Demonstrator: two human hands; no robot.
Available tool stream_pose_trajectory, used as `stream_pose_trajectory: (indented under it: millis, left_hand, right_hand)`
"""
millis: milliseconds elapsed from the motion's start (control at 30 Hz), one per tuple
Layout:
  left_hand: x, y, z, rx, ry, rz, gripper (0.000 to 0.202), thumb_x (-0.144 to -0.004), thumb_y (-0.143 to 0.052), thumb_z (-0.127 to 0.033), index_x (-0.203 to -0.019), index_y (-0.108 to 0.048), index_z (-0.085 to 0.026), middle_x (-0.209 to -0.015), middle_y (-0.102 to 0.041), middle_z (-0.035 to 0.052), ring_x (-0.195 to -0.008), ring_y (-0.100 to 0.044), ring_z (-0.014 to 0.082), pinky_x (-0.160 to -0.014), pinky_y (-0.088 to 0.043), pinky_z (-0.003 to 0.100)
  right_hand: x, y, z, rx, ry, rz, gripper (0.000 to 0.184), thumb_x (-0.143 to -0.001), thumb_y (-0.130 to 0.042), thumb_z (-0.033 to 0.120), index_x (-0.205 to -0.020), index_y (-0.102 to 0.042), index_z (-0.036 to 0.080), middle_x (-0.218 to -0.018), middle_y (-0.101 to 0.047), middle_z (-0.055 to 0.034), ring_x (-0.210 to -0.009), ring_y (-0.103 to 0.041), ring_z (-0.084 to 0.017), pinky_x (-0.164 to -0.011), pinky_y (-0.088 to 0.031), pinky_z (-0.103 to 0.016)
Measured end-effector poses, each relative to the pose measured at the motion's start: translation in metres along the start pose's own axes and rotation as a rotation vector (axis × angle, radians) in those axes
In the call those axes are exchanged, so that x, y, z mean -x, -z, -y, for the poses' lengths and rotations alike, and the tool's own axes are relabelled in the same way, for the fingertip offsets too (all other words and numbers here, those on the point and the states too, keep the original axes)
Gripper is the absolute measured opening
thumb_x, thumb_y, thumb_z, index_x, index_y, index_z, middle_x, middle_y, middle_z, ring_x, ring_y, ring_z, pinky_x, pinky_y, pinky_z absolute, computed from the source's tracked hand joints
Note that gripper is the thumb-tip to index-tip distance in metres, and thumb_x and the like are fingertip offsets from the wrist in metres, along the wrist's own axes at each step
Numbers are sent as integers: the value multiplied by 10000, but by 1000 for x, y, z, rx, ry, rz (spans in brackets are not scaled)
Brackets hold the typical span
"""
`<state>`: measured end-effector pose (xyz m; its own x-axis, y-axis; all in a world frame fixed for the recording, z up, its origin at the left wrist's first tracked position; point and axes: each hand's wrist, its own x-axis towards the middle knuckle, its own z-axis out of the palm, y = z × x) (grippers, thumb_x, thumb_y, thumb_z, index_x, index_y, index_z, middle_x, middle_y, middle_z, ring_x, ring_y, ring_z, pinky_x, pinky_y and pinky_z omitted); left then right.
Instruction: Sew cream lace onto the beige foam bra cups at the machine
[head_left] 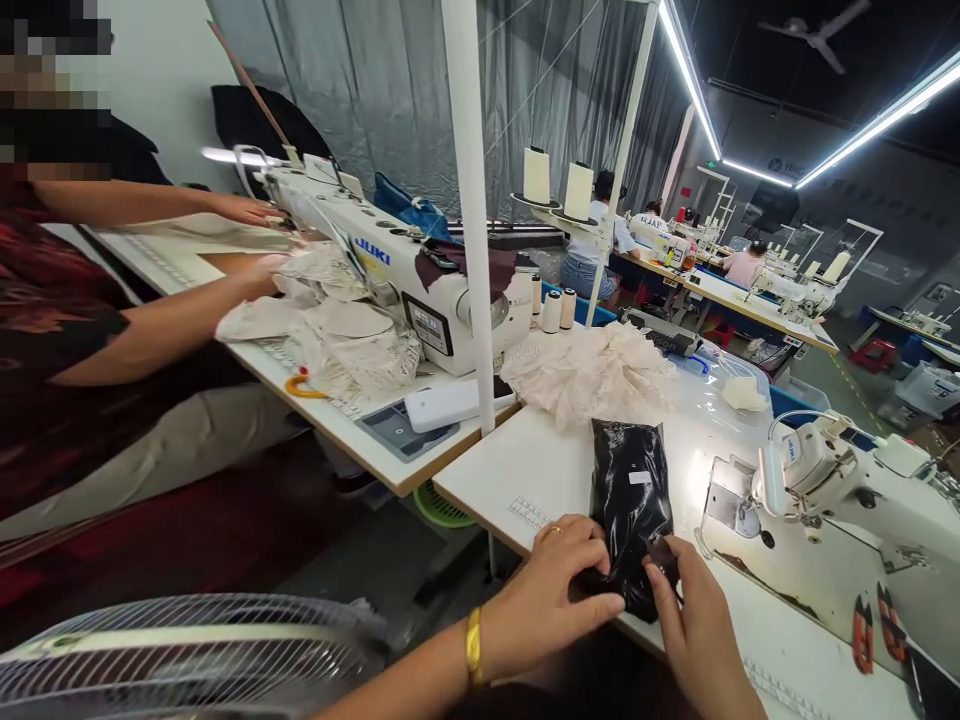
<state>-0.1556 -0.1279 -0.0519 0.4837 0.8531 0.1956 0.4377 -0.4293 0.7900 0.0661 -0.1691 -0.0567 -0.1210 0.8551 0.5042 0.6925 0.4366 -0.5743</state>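
Note:
A black, shiny plastic packet [631, 500] with a small white label lies on the near white tabletop, its lower end at the front edge. My left hand [559, 585], with a gold bracelet and a ring, grips its lower left side, fingers curled and thumb along the bottom. On the lower right, my right hand [694, 610] pinches a dark piece of the packet between thumb and fingers. Behind the packet rests a heap of cream lace fabric [592, 370]. A sewing machine [840, 480] stands to the right.
At left, a person's arms [180, 320] reach over cream fabric [337, 330] by a JUKI machine [435, 290]. A white pole [474, 200] rises between the tables. Orange-handled snips [862, 635] lie at right. A fan [187, 650] stands low left. Thread cones [536, 177] sit behind.

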Motion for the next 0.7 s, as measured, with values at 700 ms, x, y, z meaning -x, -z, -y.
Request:
stream_pose_trajectory:
  millis: [700]
  left_hand:
    - [-11,-2,2,135,-9,62,223,-943,-644,-324,-753,-674,-213,-822,-641,16,-932,-561,214,-936,-423,375]
  right_hand:
    - [-25,-2,4,-9,-169,209,167,-870,-561,209,-1025,-583,264,-788,-703,25,-670,-666,-181,-620,-468,-263]
